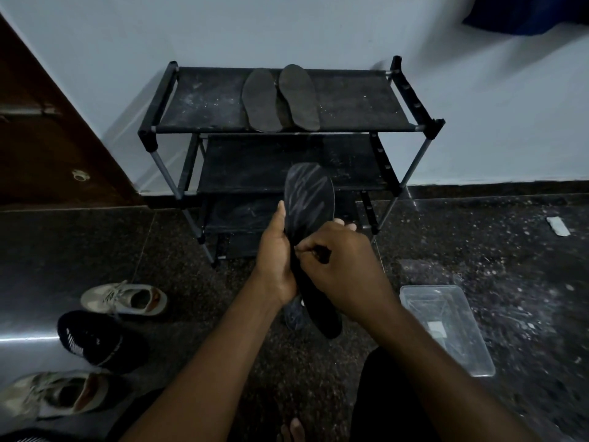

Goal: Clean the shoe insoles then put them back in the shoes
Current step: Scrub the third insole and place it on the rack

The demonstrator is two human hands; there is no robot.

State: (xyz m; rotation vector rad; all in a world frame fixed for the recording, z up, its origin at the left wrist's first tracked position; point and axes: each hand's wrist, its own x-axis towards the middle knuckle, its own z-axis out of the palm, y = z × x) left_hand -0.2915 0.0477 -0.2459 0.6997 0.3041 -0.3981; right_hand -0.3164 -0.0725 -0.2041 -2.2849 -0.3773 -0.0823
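Observation:
A black insole (308,199) with faint grey streaks stands upright in front of me, over the floor. My left hand (276,260) grips its left edge, thumb up along the side. My right hand (342,272) is curled against the insole's middle, pinching something small and dark that I cannot make out. Two more dark insoles (280,98) lie side by side on the top shelf of the black shoe rack (204,100). A beige sneaker (124,298), a black sneaker (92,341) and another beige sneaker (57,395) sit on the floor at the left.
A clear plastic tub (446,327) lies on the dark speckled floor to my right. The rack stands against a pale wall, with a brown door (47,129) at the left. A scrap of paper (558,225) lies far right. My foot (294,430) shows at the bottom.

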